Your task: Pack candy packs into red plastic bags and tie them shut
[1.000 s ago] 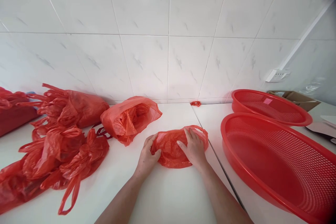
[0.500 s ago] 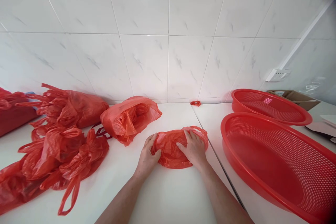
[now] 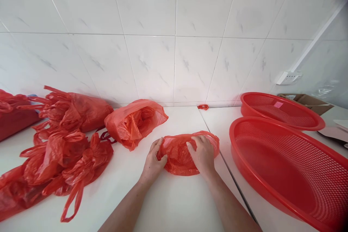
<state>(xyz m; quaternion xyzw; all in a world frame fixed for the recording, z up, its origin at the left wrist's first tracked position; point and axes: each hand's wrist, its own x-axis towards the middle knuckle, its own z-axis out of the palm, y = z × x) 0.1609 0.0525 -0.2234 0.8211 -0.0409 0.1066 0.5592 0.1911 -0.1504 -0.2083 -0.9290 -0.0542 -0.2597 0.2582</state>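
Note:
A red plastic bag (image 3: 179, 156) lies crumpled on the white table in front of me, its mouth turned up. My left hand (image 3: 154, 157) grips the bag's left edge, thumb on the near side and fingers at the far side. Over the bag's right part rests my right hand (image 3: 202, 154), fingers together and slightly bent, thumb apart from them. Its fingertips touch the thin film near the far rim. The bag's right handle loop spreads out past this hand.
To the left stand a gaping red bag (image 3: 136, 119) and several filled, knotted red bags (image 3: 78, 110). Two red perforated baskets (image 3: 269, 166) are at the right, a cardboard box (image 3: 312, 102) behind them. A red scrap (image 3: 203, 107) lies by the tiled wall.
My right hand has shifted slightly, its thumb lifting from the middle of the bag. The bag's right side now spreads a little farther right. My left hand stays at its edge.

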